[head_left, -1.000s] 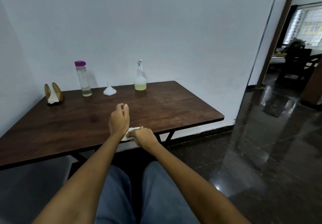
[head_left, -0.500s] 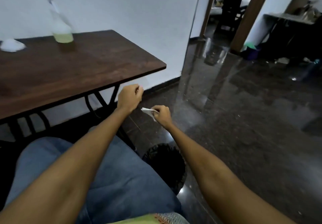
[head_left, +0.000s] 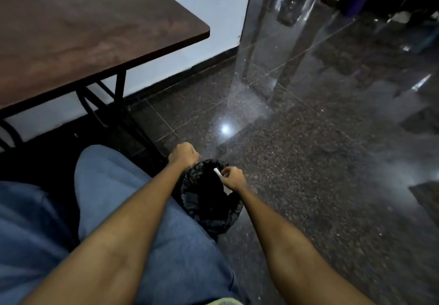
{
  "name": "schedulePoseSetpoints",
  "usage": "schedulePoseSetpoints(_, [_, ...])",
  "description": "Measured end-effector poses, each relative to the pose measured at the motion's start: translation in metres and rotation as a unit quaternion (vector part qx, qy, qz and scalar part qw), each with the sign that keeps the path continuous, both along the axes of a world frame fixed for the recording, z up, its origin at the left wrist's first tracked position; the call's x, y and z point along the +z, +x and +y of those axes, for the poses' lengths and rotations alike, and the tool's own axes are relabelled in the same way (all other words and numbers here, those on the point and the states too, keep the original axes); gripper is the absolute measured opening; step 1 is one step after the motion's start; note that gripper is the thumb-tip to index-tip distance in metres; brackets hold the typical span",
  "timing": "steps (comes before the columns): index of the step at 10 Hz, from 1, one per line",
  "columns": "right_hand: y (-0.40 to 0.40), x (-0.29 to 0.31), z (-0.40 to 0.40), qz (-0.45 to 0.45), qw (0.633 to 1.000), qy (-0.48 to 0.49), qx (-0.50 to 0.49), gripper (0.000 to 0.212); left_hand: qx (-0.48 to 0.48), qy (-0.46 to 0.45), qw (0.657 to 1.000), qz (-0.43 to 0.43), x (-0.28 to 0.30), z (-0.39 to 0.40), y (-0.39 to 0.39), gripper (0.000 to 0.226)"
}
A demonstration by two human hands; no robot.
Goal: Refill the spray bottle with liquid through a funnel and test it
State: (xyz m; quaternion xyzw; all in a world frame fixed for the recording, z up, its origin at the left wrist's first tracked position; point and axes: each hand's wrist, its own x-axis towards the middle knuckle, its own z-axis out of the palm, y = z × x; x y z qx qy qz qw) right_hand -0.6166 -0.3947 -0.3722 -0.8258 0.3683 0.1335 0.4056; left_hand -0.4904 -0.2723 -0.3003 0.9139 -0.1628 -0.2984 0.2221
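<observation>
My right hand [head_left: 233,178] pinches a small white tissue [head_left: 217,171] over the mouth of a bin lined with a black bag [head_left: 209,200] on the floor beside my right knee. My left hand [head_left: 184,155] hovers as a closed fist just left of the bin's far rim, holding nothing that I can see. The spray bottle, the funnel and the refill bottle are out of view.
The brown wooden table [head_left: 95,26] fills the upper left, its corner pointing right, on black metal legs [head_left: 118,95]. My legs in blue jeans [head_left: 142,233] fill the lower left. Glossy dark floor [head_left: 320,162] spreads to the right, with a white wall [head_left: 213,7] behind the table.
The view has swung down and right, away from the table. Both hands have moved from the table edge down to the bin, the right one carrying the tissue.
</observation>
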Motion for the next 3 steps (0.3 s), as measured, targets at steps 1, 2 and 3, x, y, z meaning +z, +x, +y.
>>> schedulePoseSetpoints(1, [-0.002, -0.008, 0.003, 0.034, 0.999, 0.024, -0.006, 0.034, 0.011, 0.008, 1.0, 0.017, -0.01, 0.005, 0.004, 0.028])
schedulePoseSetpoints(2, [-0.005, -0.016, 0.001, 0.048, 0.998, 0.027, -0.017, 0.033, 0.016, 0.007, 0.999, 0.04, -0.017, 0.007, 0.006, 0.027])
schedulePoseSetpoints(3, [-0.005, -0.021, -0.002, 0.033, 0.999, 0.021, -0.032, 0.031, 0.028, 0.015, 0.999, 0.036, -0.022, 0.008, 0.007, 0.028])
